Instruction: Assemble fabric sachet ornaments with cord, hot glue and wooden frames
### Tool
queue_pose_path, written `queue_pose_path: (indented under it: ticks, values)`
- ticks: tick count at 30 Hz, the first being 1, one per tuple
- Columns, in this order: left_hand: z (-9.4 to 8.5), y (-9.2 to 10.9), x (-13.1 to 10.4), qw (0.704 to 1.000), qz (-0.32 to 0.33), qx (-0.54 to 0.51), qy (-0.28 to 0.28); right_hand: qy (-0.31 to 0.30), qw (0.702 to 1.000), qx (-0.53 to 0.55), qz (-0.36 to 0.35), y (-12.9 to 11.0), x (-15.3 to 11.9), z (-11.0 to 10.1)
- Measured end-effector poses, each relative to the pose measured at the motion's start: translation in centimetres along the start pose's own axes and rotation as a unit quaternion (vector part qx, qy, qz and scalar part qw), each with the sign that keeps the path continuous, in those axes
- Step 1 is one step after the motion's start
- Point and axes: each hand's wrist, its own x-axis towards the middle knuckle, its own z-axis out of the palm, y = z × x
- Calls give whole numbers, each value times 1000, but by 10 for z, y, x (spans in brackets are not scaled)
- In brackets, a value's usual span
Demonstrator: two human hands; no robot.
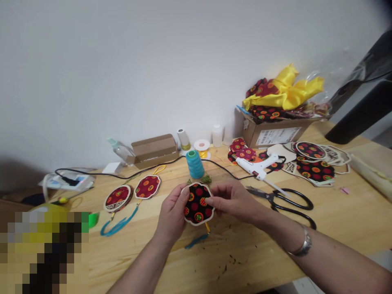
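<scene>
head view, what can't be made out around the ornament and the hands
- Ornament: its side edges, under the left hand and right hand.
- Lower left corner: pixelated.
- Box label: too small to read.
- Dark object at right: cut off by the edge.

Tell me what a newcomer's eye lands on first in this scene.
First, the black fabric ornament with red and orange circles, held between the left hand and right hand at the centre of the wooden table. Next, the bright yellow ribbon atop the cardboard box at back right, and the teal thread spool just behind the hands.
</scene>
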Motion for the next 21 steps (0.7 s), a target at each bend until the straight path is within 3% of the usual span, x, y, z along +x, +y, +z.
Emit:
queue_pose_path:
  ticks: [12,18,21]
  values:
    - [-3,1,-1,994,43,99,10,30,997,-70,-29,-3,-1,1]
    - [-5,0,0,989,59,134,18,43,997,-55,-34,0,0,2]
    - [-4,1,-1,982,71,173,26,52,990,-112,-62,0,-1,1]
